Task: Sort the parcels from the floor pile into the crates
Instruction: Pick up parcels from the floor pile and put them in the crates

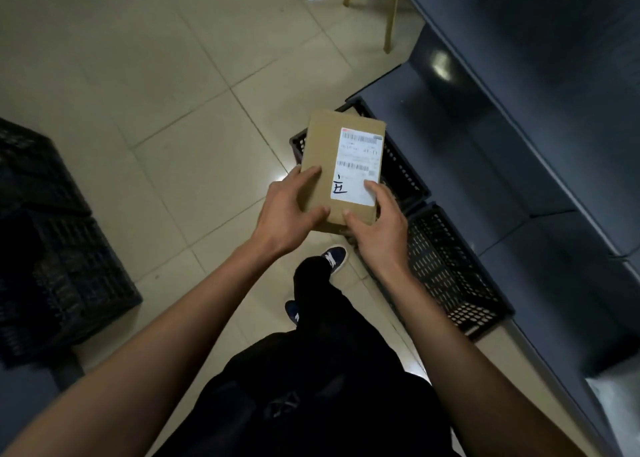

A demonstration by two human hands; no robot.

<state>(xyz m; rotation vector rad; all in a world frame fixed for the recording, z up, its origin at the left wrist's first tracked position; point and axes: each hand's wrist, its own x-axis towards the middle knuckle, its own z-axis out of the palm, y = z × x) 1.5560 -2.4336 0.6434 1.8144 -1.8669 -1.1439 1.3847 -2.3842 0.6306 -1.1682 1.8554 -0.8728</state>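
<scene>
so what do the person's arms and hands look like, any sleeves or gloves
Both forearms are bare right down to the frame's bottom edge, with no sleeves in view. The left hand and right hand wear no gloves, and no watch, rings or bands are visible.

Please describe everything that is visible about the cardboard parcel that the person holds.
The cardboard parcel is a flat, rectangular brown box, closed, held in the air with its broad face toward the camera. A white shipping label with barcodes and a black handwritten mark covers the right part of that face. The left hand grips its near left corner and the right hand grips its near right corner, thumb on the label. It hangs above the tiled floor, partly over a black crate.
</scene>
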